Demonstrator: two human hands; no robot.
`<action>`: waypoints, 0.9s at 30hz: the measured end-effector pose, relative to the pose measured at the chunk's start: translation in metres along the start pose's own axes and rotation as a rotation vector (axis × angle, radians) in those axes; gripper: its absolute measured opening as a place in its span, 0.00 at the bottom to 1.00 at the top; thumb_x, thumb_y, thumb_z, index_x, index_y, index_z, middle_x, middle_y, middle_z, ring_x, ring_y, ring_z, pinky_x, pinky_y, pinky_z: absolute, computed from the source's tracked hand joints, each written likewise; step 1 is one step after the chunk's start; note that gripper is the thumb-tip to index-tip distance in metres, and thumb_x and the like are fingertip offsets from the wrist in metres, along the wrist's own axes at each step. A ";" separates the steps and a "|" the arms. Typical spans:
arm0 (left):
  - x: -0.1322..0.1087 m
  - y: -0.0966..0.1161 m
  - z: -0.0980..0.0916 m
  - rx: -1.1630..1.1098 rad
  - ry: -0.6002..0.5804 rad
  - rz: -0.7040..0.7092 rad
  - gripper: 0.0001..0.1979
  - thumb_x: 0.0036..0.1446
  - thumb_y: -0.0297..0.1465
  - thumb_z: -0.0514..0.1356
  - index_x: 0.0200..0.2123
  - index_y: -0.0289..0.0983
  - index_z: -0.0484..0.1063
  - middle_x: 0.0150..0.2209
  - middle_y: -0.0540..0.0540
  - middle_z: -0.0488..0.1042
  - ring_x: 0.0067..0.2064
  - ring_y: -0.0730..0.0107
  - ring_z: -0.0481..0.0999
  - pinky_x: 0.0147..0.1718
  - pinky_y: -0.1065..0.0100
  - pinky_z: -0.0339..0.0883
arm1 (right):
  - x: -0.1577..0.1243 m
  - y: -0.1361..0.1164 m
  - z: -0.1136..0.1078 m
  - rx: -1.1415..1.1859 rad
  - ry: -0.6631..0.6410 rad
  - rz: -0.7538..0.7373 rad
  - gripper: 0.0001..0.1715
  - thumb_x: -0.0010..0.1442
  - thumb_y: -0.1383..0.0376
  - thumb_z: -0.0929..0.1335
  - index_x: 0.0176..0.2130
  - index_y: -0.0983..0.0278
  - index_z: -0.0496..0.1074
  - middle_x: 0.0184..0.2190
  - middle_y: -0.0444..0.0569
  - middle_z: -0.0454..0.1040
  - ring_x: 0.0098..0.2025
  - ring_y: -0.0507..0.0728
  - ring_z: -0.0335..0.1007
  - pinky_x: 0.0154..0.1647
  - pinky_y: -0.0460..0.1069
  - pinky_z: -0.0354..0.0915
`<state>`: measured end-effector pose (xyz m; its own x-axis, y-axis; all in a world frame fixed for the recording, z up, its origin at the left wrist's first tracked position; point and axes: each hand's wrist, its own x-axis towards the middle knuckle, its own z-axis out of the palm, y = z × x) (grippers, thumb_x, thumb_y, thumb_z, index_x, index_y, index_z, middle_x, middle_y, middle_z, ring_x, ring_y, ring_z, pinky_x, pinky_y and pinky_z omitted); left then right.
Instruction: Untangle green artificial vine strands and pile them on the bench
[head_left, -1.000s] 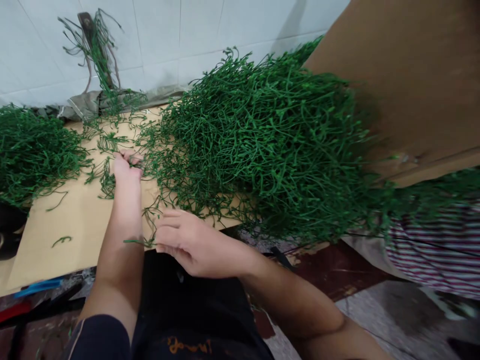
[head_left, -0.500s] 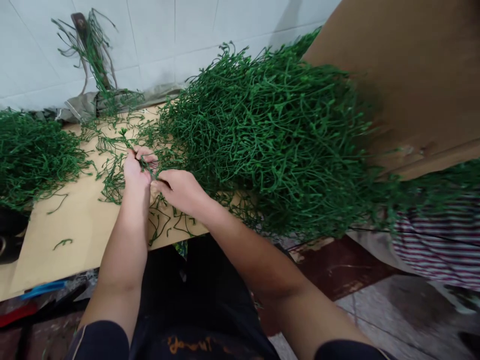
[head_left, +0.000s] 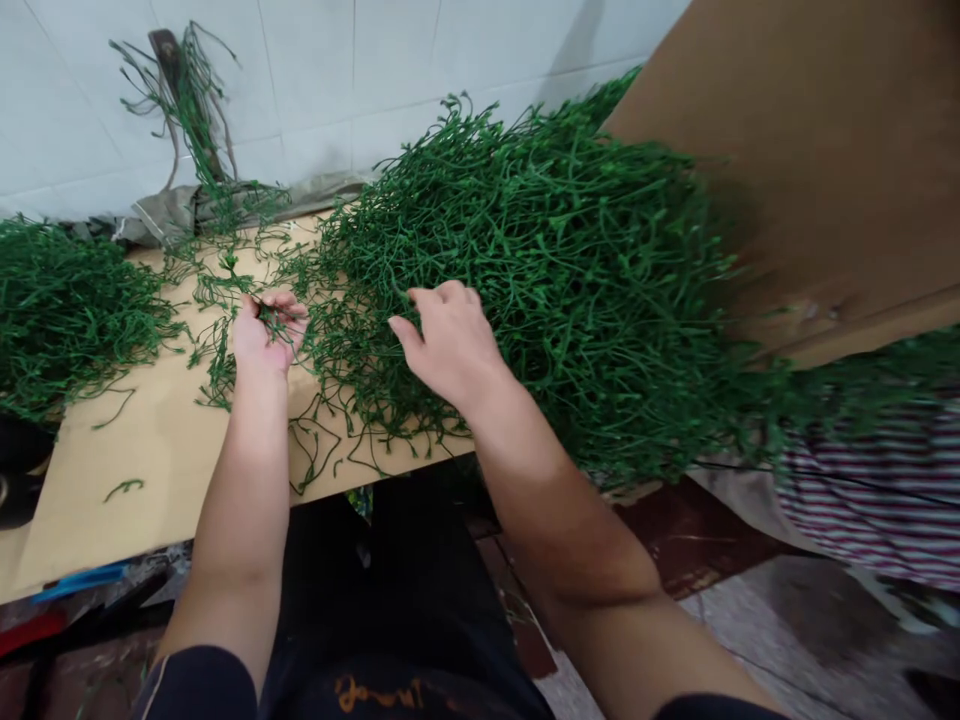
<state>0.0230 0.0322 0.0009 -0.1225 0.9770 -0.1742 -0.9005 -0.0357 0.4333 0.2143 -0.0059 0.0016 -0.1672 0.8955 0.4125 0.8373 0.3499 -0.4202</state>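
Note:
In my left hand (head_left: pixel 264 332), over the cardboard sheet, several green stems (head_left: pixel 276 318) lie across the palm, held by half-curled fingers. One stem with a branching tip (head_left: pixel 229 262) sticks up past the thumb. My right hand (head_left: pixel 450 340) is at the near left side of a big heap of thin green stems (head_left: pixel 555 240), thumb and fingers apart. Nothing shows between them. The stems look like artificial plant pieces with small knobbed ends. More loose stems (head_left: pixel 330 440) are scattered between my hands.
A second green heap (head_left: pixel 67 310) lies at the left on the cardboard sheet (head_left: pixel 150 430). Against the tiled wall, stems hang on an upright brown bar (head_left: pixel 166 65). A large cardboard box flap (head_left: pixel 817 180) rises at right. Striped cloth (head_left: pixel 877 490) hangs below it.
My right hand has left the stems at my left hand and moved right to the big heap, its fingers spreading. My left hand has shifted slightly left, still holding its stems.

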 end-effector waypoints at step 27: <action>0.002 -0.003 0.000 0.150 -0.006 -0.013 0.23 0.64 0.38 0.39 0.19 0.36 0.55 0.16 0.51 0.65 0.25 0.74 0.74 0.25 0.72 0.66 | -0.012 -0.012 -0.010 0.037 0.054 -0.067 0.18 0.58 0.57 0.62 0.39 0.69 0.70 0.40 0.61 0.65 0.45 0.64 0.55 0.45 0.60 0.56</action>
<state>0.0254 0.0347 -0.0007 -0.1085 0.9785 -0.1754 -0.8295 0.0081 0.5585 0.2117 -0.0237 0.0093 -0.1925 0.8540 0.4833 0.8051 0.4190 -0.4197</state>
